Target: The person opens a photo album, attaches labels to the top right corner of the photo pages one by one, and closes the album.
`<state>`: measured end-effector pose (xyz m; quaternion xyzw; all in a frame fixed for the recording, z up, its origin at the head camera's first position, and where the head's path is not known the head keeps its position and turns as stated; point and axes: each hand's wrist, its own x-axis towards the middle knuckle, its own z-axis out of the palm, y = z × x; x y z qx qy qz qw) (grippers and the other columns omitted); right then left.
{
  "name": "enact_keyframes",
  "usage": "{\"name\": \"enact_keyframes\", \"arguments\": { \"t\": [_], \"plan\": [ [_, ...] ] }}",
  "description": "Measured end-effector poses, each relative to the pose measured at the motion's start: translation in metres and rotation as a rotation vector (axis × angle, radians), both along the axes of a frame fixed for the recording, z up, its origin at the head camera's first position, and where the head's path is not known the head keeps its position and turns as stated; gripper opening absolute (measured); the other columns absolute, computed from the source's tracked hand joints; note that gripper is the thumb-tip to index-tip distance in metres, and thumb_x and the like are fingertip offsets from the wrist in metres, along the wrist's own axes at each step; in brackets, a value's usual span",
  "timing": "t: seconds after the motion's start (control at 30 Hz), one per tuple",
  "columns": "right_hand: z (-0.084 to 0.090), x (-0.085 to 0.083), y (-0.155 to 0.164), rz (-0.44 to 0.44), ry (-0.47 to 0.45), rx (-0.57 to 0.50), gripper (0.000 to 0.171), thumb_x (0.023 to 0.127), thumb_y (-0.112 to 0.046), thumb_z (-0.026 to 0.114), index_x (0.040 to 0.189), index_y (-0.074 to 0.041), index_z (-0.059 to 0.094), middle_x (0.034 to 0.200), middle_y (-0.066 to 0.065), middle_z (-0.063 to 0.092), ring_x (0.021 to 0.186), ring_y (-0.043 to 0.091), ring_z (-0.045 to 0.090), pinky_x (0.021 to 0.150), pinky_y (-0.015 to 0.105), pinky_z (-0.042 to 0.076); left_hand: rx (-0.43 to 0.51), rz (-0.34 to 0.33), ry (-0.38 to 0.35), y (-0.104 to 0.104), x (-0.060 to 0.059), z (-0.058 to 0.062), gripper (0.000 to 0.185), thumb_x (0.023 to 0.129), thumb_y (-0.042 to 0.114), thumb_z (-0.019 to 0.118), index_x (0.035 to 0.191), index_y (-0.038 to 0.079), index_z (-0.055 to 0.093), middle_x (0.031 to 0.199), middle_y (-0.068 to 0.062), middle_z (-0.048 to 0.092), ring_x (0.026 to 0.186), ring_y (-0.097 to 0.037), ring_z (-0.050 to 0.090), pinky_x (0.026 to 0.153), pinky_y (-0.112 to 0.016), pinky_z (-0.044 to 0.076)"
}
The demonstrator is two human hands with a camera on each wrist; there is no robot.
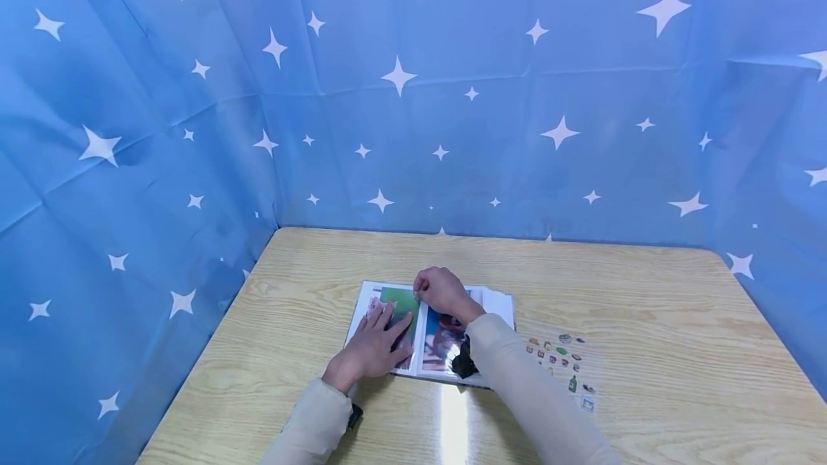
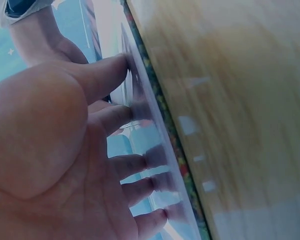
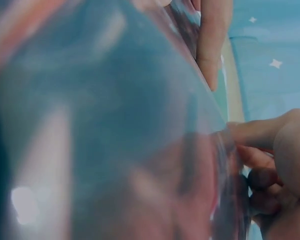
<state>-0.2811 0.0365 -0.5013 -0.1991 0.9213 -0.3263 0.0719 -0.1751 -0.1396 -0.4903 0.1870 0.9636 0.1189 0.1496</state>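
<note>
A photo album [image 1: 420, 350] lies open on the table, a glossy picture behind clear plastic on each page. My left hand [image 1: 371, 350] rests with spread fingers on the left page, over its green picture [image 1: 400, 298]. In the left wrist view, the left fingertips [image 2: 150, 162] touch the shiny page. My right hand [image 1: 444, 291] is over the top of the album near the centre fold, fingers curled and thumb and forefinger together. They seem to pinch a small pale, clear piece, too small to make out. The right wrist view shows the right hand [image 3: 285, 160] beyond the glossy page [image 3: 110, 130].
A clear sheet of small colourful stickers [image 1: 562, 361] lies right of the album on the wooden table [image 1: 678, 350]. A blue curtain with white stars [image 1: 478, 128] hangs behind the table and along its sides.
</note>
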Motion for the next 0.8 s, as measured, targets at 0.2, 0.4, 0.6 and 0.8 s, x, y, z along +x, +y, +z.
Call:
{"name": "enact_keyframes", "arguments": {
  "t": [0.2,0.4,0.6,0.8],
  "plan": [
    [-0.0004,0.0012,-0.0009,-0.006,-0.005,0.031,0.008,0.087,-0.008,0.073,0.083,-0.015,0.071,0.08,-0.004,0.068,0.071,0.01,0.059,0.07,0.032,0.053,-0.011,0.0,-0.003,-0.0001,0.0003,-0.0015,0.058,0.104,0.044,0.043,0.155,0.017,0.035,0.163,-0.02,0.019,0.151,-0.04,0.012,0.119,-0.059,0.019],
    [-0.002,0.0007,-0.0016,-0.01,-0.014,0.048,0.004,0.087,-0.011,0.075,0.085,-0.013,0.072,0.081,-0.003,0.068,0.073,0.011,0.06,0.071,0.034,0.053,-0.015,0.001,0.004,-0.0004,0.0012,-0.0021,0.059,0.104,0.044,0.045,0.155,0.017,0.036,0.162,-0.02,0.021,0.15,-0.04,0.014,0.118,-0.059,0.02],
    [-0.003,-0.0003,-0.0016,-0.028,-0.03,0.046,0.005,0.087,-0.013,0.075,0.085,-0.015,0.072,0.082,-0.004,0.068,0.074,0.011,0.06,0.073,0.034,0.053,-0.008,0.007,0.004,-0.0006,0.0006,-0.0028,0.059,0.104,0.044,0.045,0.155,0.017,0.035,0.162,-0.02,0.021,0.15,-0.04,0.014,0.118,-0.06,0.02],
    [-0.0043,-0.0015,-0.0002,-0.045,-0.036,0.037,0.008,0.087,-0.014,0.076,0.084,-0.018,0.069,0.081,-0.005,0.066,0.072,0.01,0.058,0.072,0.033,0.052,0.0,0.01,-0.008,-0.0002,0.0003,-0.0038,0.059,0.104,0.044,0.044,0.156,0.017,0.034,0.163,-0.02,0.018,0.151,-0.04,0.012,0.118,-0.061,0.019]
  ]
}}
